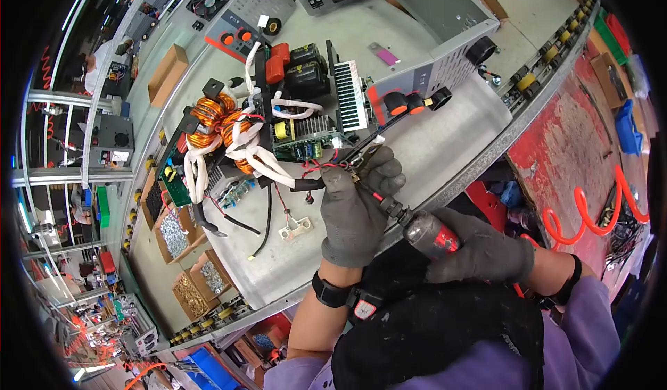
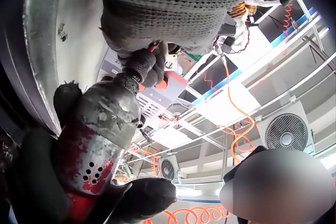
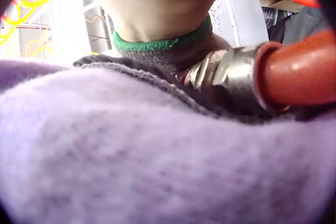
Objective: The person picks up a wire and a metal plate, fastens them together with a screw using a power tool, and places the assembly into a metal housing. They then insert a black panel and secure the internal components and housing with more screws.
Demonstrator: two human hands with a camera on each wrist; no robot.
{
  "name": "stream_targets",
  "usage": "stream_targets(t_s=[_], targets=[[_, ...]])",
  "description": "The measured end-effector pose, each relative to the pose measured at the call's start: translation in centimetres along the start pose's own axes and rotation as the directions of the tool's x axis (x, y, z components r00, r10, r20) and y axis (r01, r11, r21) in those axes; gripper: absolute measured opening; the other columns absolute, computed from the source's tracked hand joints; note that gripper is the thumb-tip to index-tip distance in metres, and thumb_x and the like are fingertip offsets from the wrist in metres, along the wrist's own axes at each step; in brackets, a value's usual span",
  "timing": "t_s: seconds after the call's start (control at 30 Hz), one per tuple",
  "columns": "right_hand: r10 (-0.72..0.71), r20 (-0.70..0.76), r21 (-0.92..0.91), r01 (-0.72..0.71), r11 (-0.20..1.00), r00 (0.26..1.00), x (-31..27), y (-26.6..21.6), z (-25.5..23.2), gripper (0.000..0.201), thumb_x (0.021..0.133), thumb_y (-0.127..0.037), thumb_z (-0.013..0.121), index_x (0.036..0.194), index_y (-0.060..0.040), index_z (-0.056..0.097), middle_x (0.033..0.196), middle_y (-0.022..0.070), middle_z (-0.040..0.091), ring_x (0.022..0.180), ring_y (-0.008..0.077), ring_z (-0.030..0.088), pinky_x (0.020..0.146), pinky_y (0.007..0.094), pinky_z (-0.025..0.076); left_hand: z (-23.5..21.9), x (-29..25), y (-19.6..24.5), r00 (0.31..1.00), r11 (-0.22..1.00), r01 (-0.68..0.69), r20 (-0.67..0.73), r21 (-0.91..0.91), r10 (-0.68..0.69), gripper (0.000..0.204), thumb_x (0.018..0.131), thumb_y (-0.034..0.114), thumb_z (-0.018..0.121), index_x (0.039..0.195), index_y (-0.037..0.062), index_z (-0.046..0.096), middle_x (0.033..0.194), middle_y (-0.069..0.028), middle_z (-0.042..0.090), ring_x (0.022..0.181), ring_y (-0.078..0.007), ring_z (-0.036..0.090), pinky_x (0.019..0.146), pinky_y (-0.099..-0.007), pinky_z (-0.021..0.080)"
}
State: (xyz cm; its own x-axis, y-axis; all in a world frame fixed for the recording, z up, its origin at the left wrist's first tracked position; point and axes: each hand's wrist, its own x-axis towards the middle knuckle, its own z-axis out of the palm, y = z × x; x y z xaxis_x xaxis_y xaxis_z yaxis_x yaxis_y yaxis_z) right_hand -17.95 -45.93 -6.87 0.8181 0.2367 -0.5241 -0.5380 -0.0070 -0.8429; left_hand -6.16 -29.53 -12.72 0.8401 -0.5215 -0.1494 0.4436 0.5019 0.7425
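My right hand (image 1: 483, 247), in a grey glove, grips a worn red and silver air screwdriver (image 1: 429, 234) by its body. Pointing up and left, the tool's bit (image 1: 379, 197) runs into the curled fingers of my gloved left hand (image 1: 353, 213), which pinch it near its tip. The left wrist view shows the knurled chuck (image 2: 139, 65) right below that glove. What the bit's tip meets is hidden by the fingers. Just beyond lie thin red wires (image 1: 326, 164) and a circuit assembly with copper coils (image 1: 208, 115), white cables and a finned heat sink (image 1: 349, 97).
A grey panel with orange-ringed knobs (image 1: 396, 103) stands behind the hands. A small white part (image 1: 296, 229) on a wire lies on the pale work surface (image 1: 278, 279). Cardboard boxes of screws (image 1: 174, 234) are at left. A coiled red air hose (image 1: 580, 213) hangs at right.
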Motion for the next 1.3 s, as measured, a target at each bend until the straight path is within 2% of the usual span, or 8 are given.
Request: stream_targets(t_s=[0.13,0.33,0.53,0.77,0.87,0.93,1.03,1.3], targets=[[0.010,0.000,0.021,-0.010,1.000,1.000,0.0,0.2,0.1,0.076,0.074,-0.037,0.080,0.129,0.0034,0.046,0.112,0.0160,0.060,0.101,0.0228,0.059,0.087,0.0355,0.048,-0.3,0.2,-0.3,1.000,1.000,0.009,-0.014,-0.004,-0.009,0.075,0.087,0.066,0.051,0.124,0.0006,0.052,0.110,-0.0101,0.064,0.095,-0.0191,0.064,0.082,-0.0345,0.055],[0.002,-0.015,0.051,-0.002,0.999,1.000,0.1,0.1,0.4,0.066,0.079,-0.035,0.076,0.126,0.0019,0.048,0.105,0.0136,0.061,0.095,0.0193,0.060,0.082,0.0343,0.049,0.6,0.3,-0.2,0.996,1.000,-0.010,-0.087,-0.005,0.009,0.069,0.089,0.061,0.053,0.124,0.0014,0.051,0.110,-0.0107,0.064,0.096,-0.0197,0.063,0.083,-0.0344,0.054],[0.052,0.008,0.159,-0.052,0.986,0.999,-0.1,0.1,0.6,0.059,0.084,-0.034,0.072,0.126,0.0015,0.048,0.093,0.0090,0.062,0.076,0.0129,0.060,0.066,0.0307,0.049,0.4,0.7,-0.9,0.999,0.993,-0.036,-0.035,-0.112,0.033,0.066,0.090,0.058,0.055,0.126,0.0020,0.049,0.109,-0.0110,0.061,0.098,-0.0213,0.060,0.085,-0.0354,0.052],[0.063,-0.010,0.225,-0.059,0.973,0.998,-0.3,-0.4,1.2,0.057,0.085,-0.031,0.072,0.125,0.0015,0.048,0.088,0.0074,0.061,0.071,0.0113,0.059,0.062,0.0295,0.049,0.9,0.9,-1.1,0.999,0.979,-0.046,0.013,-0.199,0.049,0.066,0.090,0.058,0.055,0.125,0.0019,0.049,0.110,-0.0104,0.060,0.098,-0.0210,0.058,0.087,-0.0346,0.050],[0.078,0.010,0.318,-0.077,0.945,0.997,-0.1,0.0,1.3,0.056,0.084,-0.029,0.072,0.125,0.0006,0.049,0.086,0.0069,0.060,0.070,0.0126,0.059,0.061,0.0292,0.048,1.2,1.2,-1.3,0.997,0.969,-0.064,0.015,-0.237,0.069,0.067,0.090,0.058,0.056,0.125,0.0015,0.049,0.110,-0.0104,0.058,0.100,-0.0207,0.056,0.089,-0.0341,0.049],[0.038,0.113,0.529,-0.092,0.844,0.993,0.0,0.2,1.2,0.054,0.084,-0.029,0.071,0.125,-0.0007,0.050,0.084,0.0065,0.059,0.069,0.0139,0.059,0.059,0.0290,0.047,1.1,1.6,-1.6,0.995,0.969,-0.094,0.016,-0.228,0.100,0.067,0.090,0.057,0.056,0.123,0.0001,0.049,0.111,-0.0103,0.056,0.101,-0.0201,0.055,0.090,-0.0341,0.049],[0.056,0.058,0.642,-0.080,0.762,0.997,0.5,0.7,2.7,0.054,0.085,-0.033,0.069,0.125,-0.0013,0.051,0.081,0.0067,0.058,0.067,0.0147,0.058,0.057,0.0291,0.046,1.8,1.8,-1.5,0.990,0.972,-0.141,-0.014,-0.187,0.140,0.066,0.090,0.057,0.057,0.121,-0.0016,0.048,0.111,-0.0108,0.054,0.101,-0.0194,0.054,0.091,-0.0330,0.049],[0.099,0.002,0.588,-0.081,0.805,0.995,-0.4,0.2,3.9,0.049,0.090,-0.035,0.062,0.126,-0.0042,0.052,0.086,0.0061,0.059,0.066,0.0143,0.059,0.056,0.0294,0.047,1.1,2.2,-2.4,0.985,0.947,-0.134,0.067,-0.291,0.160,0.067,0.091,0.056,0.055,0.121,-0.0039,0.047,0.111,-0.0126,0.054,0.102,-0.0196,0.056,0.093,-0.0331,0.049]])
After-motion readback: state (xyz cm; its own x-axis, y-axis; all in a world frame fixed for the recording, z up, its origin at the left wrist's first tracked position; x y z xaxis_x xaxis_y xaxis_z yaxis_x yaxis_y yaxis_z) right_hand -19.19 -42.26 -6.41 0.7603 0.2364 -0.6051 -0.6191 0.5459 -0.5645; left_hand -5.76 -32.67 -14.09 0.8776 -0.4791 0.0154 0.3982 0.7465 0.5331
